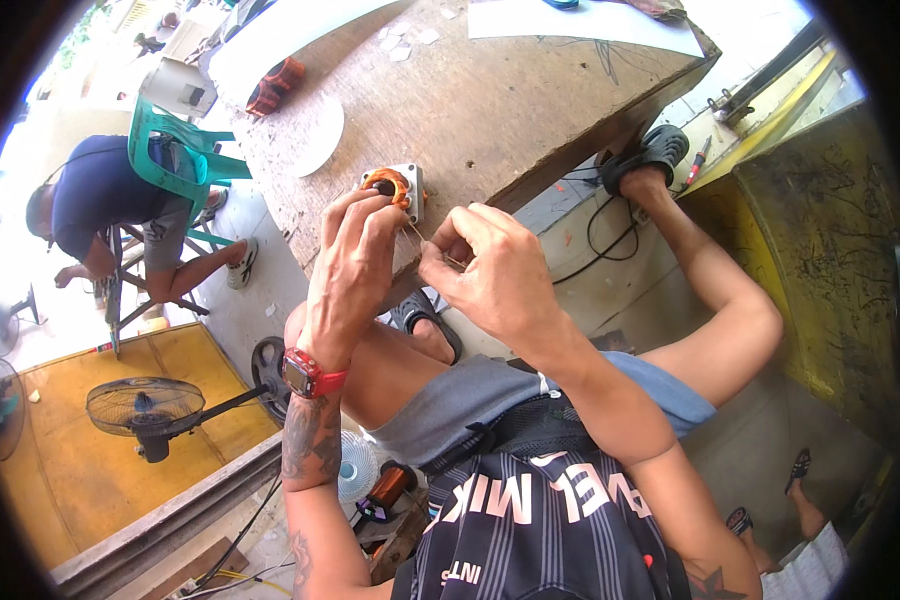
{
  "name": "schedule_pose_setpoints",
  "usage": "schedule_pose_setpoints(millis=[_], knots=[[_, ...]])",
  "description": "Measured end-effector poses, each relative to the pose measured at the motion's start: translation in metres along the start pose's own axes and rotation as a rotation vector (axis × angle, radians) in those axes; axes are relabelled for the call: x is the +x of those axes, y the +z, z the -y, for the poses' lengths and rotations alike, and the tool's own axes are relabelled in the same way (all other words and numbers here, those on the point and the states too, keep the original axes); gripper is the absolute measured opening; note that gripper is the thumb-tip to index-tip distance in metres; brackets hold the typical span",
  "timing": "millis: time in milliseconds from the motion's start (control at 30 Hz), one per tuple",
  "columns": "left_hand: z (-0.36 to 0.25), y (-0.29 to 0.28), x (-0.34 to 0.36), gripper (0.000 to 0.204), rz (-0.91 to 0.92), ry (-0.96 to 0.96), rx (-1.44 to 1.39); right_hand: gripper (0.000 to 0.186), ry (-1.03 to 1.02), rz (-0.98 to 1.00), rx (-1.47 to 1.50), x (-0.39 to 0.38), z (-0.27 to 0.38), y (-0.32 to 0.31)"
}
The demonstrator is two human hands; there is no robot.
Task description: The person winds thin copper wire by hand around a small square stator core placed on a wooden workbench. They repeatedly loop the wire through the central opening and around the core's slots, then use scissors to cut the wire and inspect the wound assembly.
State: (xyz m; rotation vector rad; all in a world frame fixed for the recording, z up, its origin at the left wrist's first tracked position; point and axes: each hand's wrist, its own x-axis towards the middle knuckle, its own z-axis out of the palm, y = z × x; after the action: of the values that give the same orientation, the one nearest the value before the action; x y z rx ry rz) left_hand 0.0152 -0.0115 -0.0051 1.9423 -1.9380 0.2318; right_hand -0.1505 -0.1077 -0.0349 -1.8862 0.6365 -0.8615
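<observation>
A small motor stator [416,192] with a grey metal body and orange copper windings rests near the close edge of the wooden table. My left hand [355,245], with a red watch on its wrist, curls its fingers against the near side of the stator and grips there. Just right of it, my right hand [490,262] is closed in a pinch on a thin wire [417,234]. The wire runs between the stator and my right fingertips. My fingers partly hide the stator's lower side and the wire's ends.
On the wooden table [510,110] lie a dark orange wound part [276,86], a white round sheet [315,138] and white paper [590,27]. A person [120,200] bends forward by a green chair [175,150] at left. A fan [145,408] and copper wire spool [390,487] are near my left arm.
</observation>
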Motion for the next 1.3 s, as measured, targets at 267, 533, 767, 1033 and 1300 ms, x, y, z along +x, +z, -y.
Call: schedule_pose_setpoints(millis=[267,533,767,1033,1300], knots=[[-0.004,-0.007,0.005,0.031,0.039,-0.044,-0.052,0.022,0.221,0.068,0.19,0.011,0.005,0.007],[-0.005,0.006,-0.002,0.017,-0.199,-0.168,-0.221,0.03,0.618,0.155,0.989,0.017,0.003,-0.009],[-0.003,0.008,-0.004,0.018,-0.223,-0.109,-0.169,0.048,-0.209,0.088,0.12,0.052,-0.007,-0.005],[-0.007,0.005,-0.002,0.019,-0.209,-0.092,-0.195,0.068,-0.449,0.106,-0.075,0.064,-0.015,-0.001],[-0.007,0.006,-0.004,0.022,-0.184,-0.101,-0.163,0.058,-0.55,0.064,-0.114,0.072,-0.023,-0.002]])
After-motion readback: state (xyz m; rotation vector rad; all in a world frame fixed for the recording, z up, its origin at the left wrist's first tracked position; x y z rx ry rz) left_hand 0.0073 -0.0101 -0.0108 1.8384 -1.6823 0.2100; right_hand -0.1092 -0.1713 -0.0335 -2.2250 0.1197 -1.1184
